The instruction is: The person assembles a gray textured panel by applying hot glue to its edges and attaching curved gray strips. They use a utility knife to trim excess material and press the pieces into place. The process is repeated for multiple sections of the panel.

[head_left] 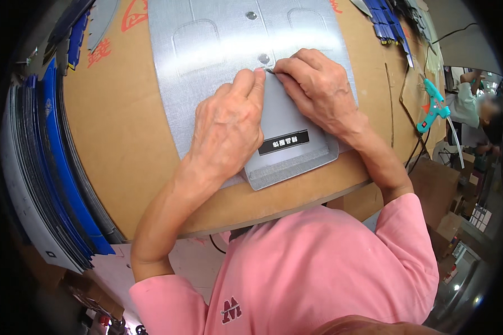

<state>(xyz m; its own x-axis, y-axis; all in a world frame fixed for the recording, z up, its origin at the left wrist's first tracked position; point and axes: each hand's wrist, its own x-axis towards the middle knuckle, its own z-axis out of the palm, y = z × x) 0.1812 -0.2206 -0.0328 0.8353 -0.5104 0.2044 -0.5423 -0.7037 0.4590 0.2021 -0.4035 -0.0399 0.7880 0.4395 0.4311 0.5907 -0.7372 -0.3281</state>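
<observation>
A silvery-grey sheet (193, 72) with stitched pocket outlines and round dark buttons (264, 58), made like the front of a garment, lies flat on the table. Over its near end rests a smooth grey flap (290, 114) with a black label (283, 143) and a textured folded edge. My left hand (226, 120) is closed, its index finger and thumb pressed together at the flap's narrow far tip. Just beside it, the fingertips of my right hand (318, 89) pinch a small dark piece (270, 71) below a button. What the left fingers grip is hidden.
The brown tabletop (112, 128) curves along my body. Stacked blue and grey sheets (61, 151) stand at the left. A teal glue gun (433, 106) with a white stick hangs at the right edge near dark cords. More blue pieces (388, 25) lie far right; a person (475, 103) is beyond.
</observation>
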